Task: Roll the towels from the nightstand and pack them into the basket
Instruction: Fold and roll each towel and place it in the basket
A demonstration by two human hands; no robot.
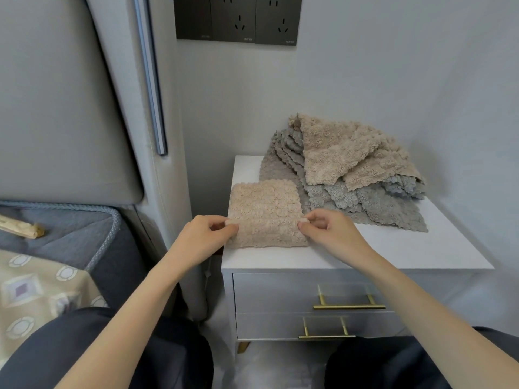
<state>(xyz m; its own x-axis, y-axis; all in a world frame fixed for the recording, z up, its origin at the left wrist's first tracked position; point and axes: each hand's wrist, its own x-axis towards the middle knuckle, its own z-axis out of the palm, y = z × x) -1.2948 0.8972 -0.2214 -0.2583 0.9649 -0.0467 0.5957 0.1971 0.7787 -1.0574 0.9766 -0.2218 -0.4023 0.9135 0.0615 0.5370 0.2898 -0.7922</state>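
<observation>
Where the towels lie: white nightstand (pixel 407 248) top, wall corner; bed (pixel 70 228) at left
Grip: left hand (pixel 202 237) and right hand (pixel 331 231) pinch side edges of beige towel (pixel 266 214), front-left
Behind: towel pile (pixel 351 169)
Bare room: front right

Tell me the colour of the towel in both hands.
Beige towel, pinched by left hand and right hand; head view.

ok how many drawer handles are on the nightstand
2. The upper handle is on the top drawer; the lower handle is on the bottom drawer, slightly further left. None looks hidden.
</observation>
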